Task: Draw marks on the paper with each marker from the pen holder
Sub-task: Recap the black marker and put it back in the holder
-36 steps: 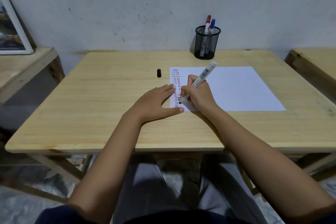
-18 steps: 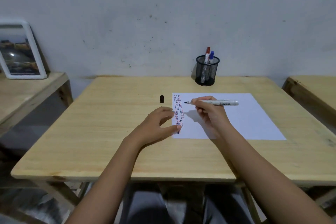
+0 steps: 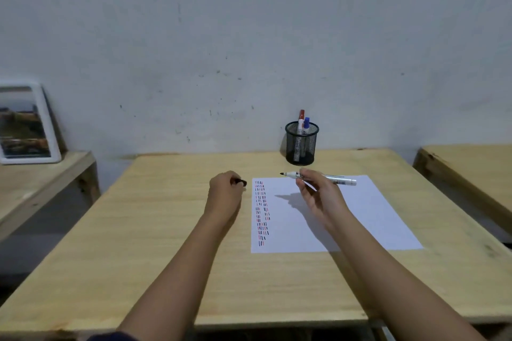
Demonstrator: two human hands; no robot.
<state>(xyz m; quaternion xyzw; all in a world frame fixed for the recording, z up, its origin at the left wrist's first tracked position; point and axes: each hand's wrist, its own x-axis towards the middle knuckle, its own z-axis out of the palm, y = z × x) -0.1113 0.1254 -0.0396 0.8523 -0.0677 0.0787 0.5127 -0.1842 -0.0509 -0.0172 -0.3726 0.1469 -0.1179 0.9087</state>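
A white sheet of paper (image 3: 360,213) lies on the wooden table (image 3: 166,243), with columns of short red, blue and black dashes (image 3: 261,212) down its left edge. My right hand (image 3: 318,196) holds an uncapped black marker (image 3: 335,178) level above the paper, tip pointing left. My left hand (image 3: 224,194) is closed on the small black cap (image 3: 241,182) just left of the paper. A black mesh pen holder (image 3: 301,147) stands at the table's back edge with a red marker (image 3: 301,119) and a blue marker (image 3: 306,124) in it.
A white-framed picture (image 3: 26,124) leans on the wall atop a side bench (image 3: 41,177) to the left. Another wooden table (image 3: 471,169) stands to the right. A grey wall rises behind.
My right hand lifted the marker off the paper and turned it level. My left hand left the paper's edge and picked up the cap. The camera tilted upward.
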